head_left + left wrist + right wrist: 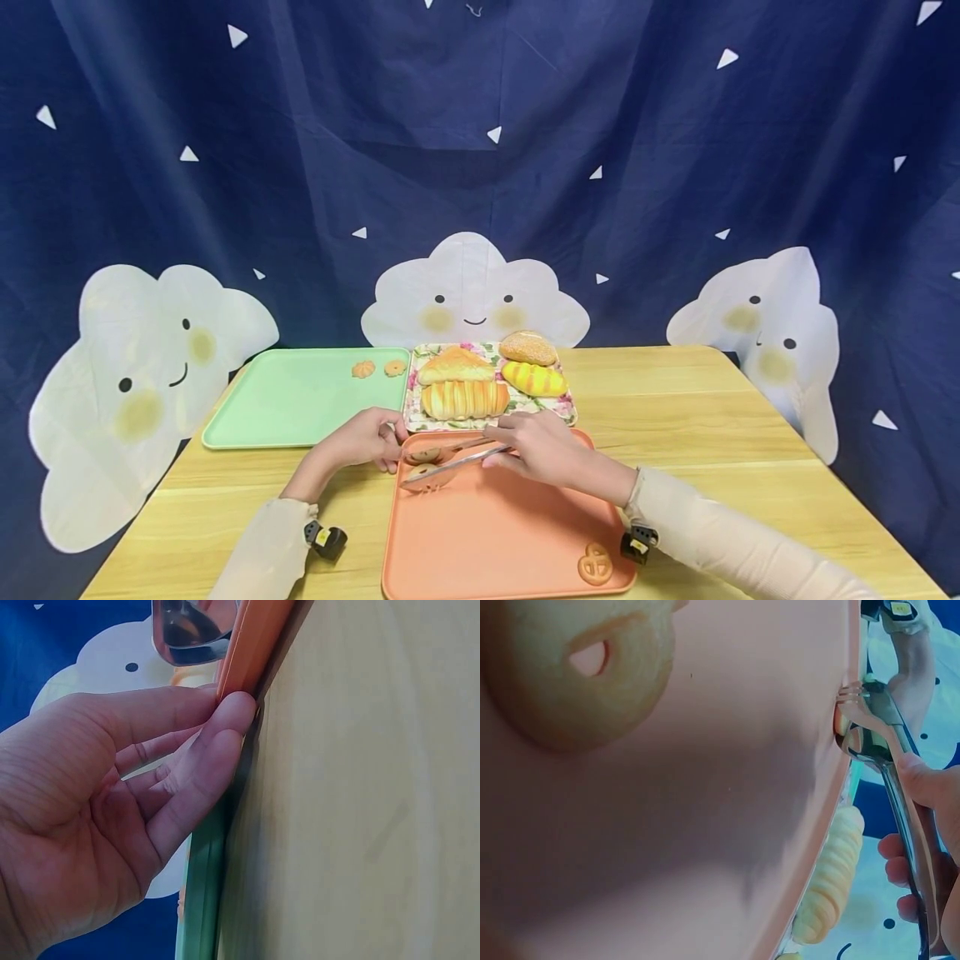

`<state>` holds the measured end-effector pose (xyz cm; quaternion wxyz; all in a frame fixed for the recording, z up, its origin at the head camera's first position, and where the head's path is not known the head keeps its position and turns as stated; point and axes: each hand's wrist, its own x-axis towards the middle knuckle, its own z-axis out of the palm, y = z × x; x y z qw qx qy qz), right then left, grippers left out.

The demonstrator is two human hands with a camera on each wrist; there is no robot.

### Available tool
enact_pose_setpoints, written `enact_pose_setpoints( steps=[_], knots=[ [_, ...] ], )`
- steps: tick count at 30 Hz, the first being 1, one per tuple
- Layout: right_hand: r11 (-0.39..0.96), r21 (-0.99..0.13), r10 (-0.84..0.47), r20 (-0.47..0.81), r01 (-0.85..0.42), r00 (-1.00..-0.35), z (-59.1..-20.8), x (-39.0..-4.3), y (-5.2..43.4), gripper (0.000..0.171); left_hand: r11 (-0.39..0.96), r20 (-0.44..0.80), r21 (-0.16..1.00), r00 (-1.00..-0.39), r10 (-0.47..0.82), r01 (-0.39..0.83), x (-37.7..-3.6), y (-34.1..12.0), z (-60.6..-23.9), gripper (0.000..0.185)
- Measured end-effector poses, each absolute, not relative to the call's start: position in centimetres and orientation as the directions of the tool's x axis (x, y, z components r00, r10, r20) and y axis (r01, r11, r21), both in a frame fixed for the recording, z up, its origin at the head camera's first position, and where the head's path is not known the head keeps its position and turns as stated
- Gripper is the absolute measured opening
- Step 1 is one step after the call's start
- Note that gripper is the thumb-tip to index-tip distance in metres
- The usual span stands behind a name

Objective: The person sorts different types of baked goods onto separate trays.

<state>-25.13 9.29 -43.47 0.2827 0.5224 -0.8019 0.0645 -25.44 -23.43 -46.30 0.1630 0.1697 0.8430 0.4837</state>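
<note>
My left hand [375, 437] pinches the upper left edge of an orange tray [510, 525]; the left wrist view shows thumb and fingertips at its rim [255, 652]. In my right hand [543, 447] I hold metal serving tongs [468, 459], slanting across the tray's far left corner. The right wrist view shows the tongs' fork-like prongs [861, 705] and the thumb along the handle. Two small round cookies [422, 471] lie at the tongs' tips, partly covered by them; whether they are gripped is unclear. A pretzel cookie [595, 565] lies at the tray's near right corner.
A green tray [300, 400] at the back left bears two small cookies [363, 369]. Behind the orange tray, a flowered tray [528, 406] carries several breads, including a ridged loaf [465, 400] and a yellow bread [534, 379]. A dark blue curtain [495, 192] hangs behind the table.
</note>
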Motion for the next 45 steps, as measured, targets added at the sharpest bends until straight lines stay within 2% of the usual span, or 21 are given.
enact_pose_setpoints(
  steps=[7, 16, 20, 26, 32, 39, 45],
  knots=[
    [0.445, 0.219, -0.799, 0.535, -0.868, -0.275, -43.6, -25.0, 9.5, 0.038, 0.470, -0.118, 0.875, -0.890, 0.442, 0.117, -25.5, -23.5, -46.3, 0.015],
    [0.444, 0.214, -0.777, 0.575, -0.870, -0.255, -43.1, -25.0, 10.0, 0.034, 0.472, -0.118, 0.874, -0.891, 0.439, 0.116, -25.4, -23.4, -46.3, 0.010],
    [0.445, 0.228, -0.776, 0.581, -0.866, -0.246, -43.0, -25.1, 10.2, 0.052, 0.476, -0.123, 0.872, -0.891, 0.438, 0.114, -25.4, -23.4, -46.2, 0.010],
    [0.447, 0.234, -0.778, 0.577, -0.864, -0.247, -42.8, -25.0, 10.4, 0.031, 0.474, -0.124, 0.873, -0.889, 0.440, 0.113, -25.4, -23.4, -46.2, 0.014],
    [0.454, 0.203, -0.770, 0.579, -0.868, -0.267, -42.1, -25.1, 10.7, 0.032, 0.481, -0.119, 0.868, -0.889, 0.442, 0.123, -25.5, -23.4, -46.3, 0.014],
    [0.457, 0.232, -0.746, 0.626, -0.859, -0.228, -41.2, -25.6, 11.0, 0.032, 0.480, -0.111, 0.867, -0.888, 0.445, 0.132, -25.5, -23.3, -46.4, 0.011],
    [0.511, 0.251, -0.703, 0.673, -0.822, -0.231, -40.2, -26.2, 11.0, 0.034, 0.486, -0.112, 0.864, -0.891, 0.441, 0.132, -25.4, -23.3, -46.4, 0.012]
  ],
)
